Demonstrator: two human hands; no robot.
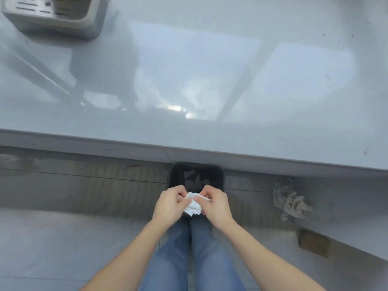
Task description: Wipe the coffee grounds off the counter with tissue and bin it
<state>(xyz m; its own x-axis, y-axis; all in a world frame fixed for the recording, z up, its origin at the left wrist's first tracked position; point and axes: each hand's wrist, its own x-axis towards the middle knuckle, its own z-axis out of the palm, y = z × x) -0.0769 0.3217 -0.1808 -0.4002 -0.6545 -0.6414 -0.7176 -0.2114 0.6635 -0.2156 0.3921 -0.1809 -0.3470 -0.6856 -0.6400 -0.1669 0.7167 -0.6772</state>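
A crumpled white tissue [193, 203] is pinched between both my hands, below the counter's front edge. My left hand [170, 203] grips its left side and my right hand [214, 203] its right side. Directly beneath them on the floor stands a black bin [196, 175] with crumpled paper inside; my hands hide its near rim. The glossy grey counter [189, 80] fills the upper half of the view. A few dark specks of coffee grounds [338, 42] lie near its far right corner.
A white coffee machine drip tray [50, 13] stands on the counter's far left. A crumpled grey rag [290, 201] lies on the floor to the right of the bin, with a brown block [313, 242] nearer me. My jeans-clad legs [189, 259] are below.
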